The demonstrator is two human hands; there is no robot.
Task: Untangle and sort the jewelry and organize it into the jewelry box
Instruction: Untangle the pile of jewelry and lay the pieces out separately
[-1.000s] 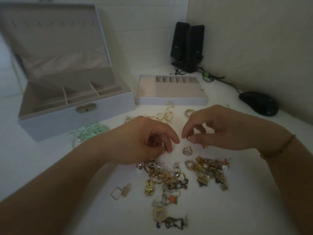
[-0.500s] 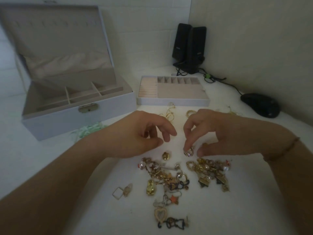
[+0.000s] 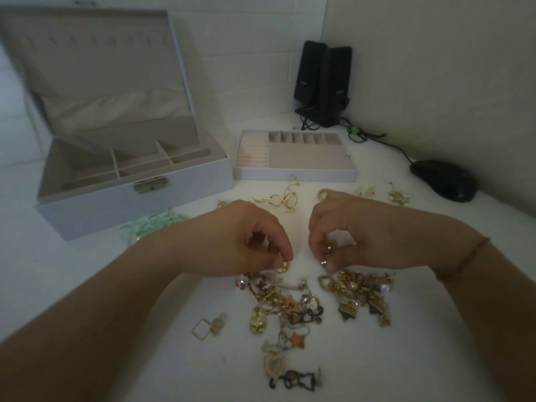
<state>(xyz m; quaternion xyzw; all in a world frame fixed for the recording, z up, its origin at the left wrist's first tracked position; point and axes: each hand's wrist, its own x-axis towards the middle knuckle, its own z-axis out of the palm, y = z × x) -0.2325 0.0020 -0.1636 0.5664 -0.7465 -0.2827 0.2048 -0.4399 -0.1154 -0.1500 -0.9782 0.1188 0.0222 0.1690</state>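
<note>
left hand (image 3: 246, 242): pinches gold charm (image 3: 282, 266) | right hand (image 3: 356, 236): pinches small ring (image 3: 329, 250) | jewelry pile (image 3: 313, 303): on counter (image 3: 435, 343), just below both hands | jewelry box (image 3: 130, 181): open, far left

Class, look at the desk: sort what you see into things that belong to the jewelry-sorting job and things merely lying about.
Belongs to the job:
jewelry box
removable tray
tangled jewelry pile
gold chain
gold piece pinched by left hand
small ring in right hand

Just lying about:
speakers
computer mouse
</note>
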